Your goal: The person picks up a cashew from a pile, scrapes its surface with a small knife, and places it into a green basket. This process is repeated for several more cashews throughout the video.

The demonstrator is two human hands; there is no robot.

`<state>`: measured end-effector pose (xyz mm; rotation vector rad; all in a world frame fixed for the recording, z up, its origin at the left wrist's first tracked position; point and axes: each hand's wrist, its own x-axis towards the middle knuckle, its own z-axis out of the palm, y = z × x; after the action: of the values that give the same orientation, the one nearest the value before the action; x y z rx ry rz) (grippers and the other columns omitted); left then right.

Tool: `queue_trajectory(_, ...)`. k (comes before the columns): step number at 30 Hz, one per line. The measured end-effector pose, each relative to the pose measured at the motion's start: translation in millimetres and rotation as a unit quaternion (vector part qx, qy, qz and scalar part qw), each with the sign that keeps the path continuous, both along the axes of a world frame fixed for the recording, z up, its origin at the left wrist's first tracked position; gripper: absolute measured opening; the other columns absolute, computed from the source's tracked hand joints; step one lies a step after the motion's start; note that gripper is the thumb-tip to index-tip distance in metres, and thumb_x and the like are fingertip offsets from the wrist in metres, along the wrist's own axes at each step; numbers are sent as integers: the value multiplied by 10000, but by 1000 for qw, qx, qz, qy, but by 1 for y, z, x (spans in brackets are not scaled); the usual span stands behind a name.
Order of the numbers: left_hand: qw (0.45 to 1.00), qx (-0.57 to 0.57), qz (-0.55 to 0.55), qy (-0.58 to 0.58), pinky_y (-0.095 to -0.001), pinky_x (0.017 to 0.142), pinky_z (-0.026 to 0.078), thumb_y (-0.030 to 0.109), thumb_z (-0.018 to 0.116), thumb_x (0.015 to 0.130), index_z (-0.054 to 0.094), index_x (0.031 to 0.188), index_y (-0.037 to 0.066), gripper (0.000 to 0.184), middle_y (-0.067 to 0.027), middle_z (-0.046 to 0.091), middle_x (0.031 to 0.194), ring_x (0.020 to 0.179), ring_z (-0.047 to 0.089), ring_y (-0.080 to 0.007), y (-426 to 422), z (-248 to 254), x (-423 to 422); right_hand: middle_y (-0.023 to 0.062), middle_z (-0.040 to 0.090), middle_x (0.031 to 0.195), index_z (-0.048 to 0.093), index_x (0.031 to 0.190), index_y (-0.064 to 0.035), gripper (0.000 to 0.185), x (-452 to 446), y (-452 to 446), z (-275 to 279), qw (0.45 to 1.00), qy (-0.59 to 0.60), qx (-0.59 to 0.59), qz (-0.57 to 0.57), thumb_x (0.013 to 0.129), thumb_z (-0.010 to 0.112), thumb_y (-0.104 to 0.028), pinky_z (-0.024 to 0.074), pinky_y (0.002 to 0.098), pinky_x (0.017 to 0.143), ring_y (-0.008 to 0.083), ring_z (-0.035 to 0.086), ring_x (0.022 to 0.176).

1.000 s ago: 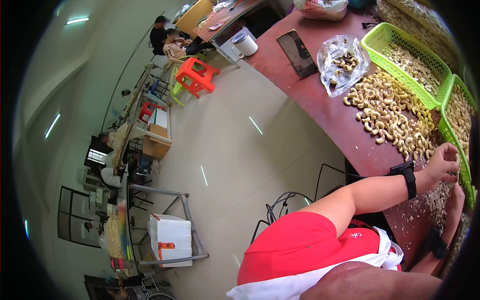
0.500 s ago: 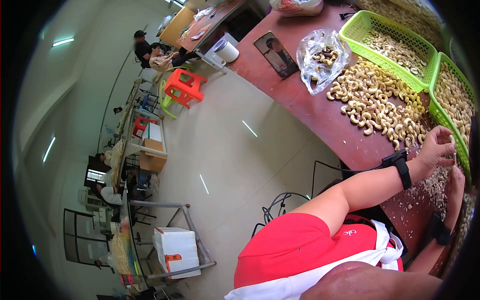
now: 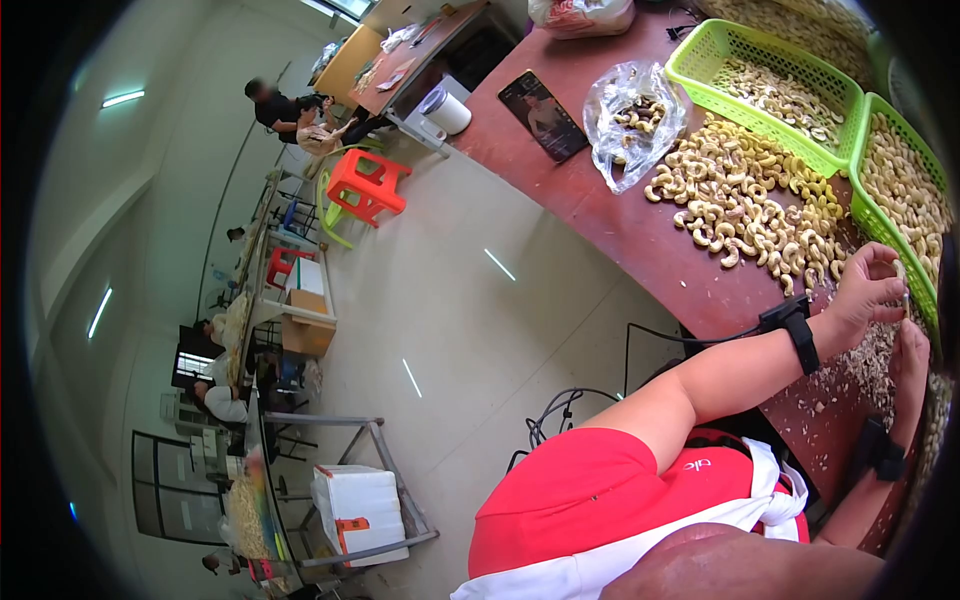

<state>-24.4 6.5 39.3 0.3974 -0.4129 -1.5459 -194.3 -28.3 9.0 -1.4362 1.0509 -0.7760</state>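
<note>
At the right side, my left hand (image 3: 862,292) pinches a pale cashew (image 3: 899,271) between thumb and fingers. Just below it, my right hand (image 3: 908,358) is closed, its fingertips almost touching the left ones. A thin, small piece shows between the two hands, too small to name. Under them lies a scatter of peeled skin crumbs (image 3: 868,372). A heap of unpeeled cashews (image 3: 755,200) spreads over the dark red table (image 3: 620,235) beside my left hand. Close to my fingertips stands a green basket (image 3: 925,300) of cashews.
Behind the heap, another green basket (image 3: 690,70) holds pale nut pieces. A clear plastic bag (image 3: 610,150) with darker nuts, a phone (image 3: 543,115) and a white cup (image 3: 446,110) stand along the table. A cable (image 3: 665,333) runs to my left wristband. Red stools (image 3: 368,185) and people are further off.
The view has shifted slightly, so the table things appear a little further left and up. Both hands stay together over the crumbs, the cashew still in the left.
</note>
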Motion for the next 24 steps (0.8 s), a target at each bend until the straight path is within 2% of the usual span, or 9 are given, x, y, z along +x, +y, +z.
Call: queue_trajectory(24,1000,0,1,3,-298,593,496,31,584,702,405,956,100,319,0,500,803,727,517,-118,2,1,0,-87,273,438,381,608,-133,319,-8,-9,-12,1000,0,11,15,833,432,-353,145,154,304,-4,222,332)
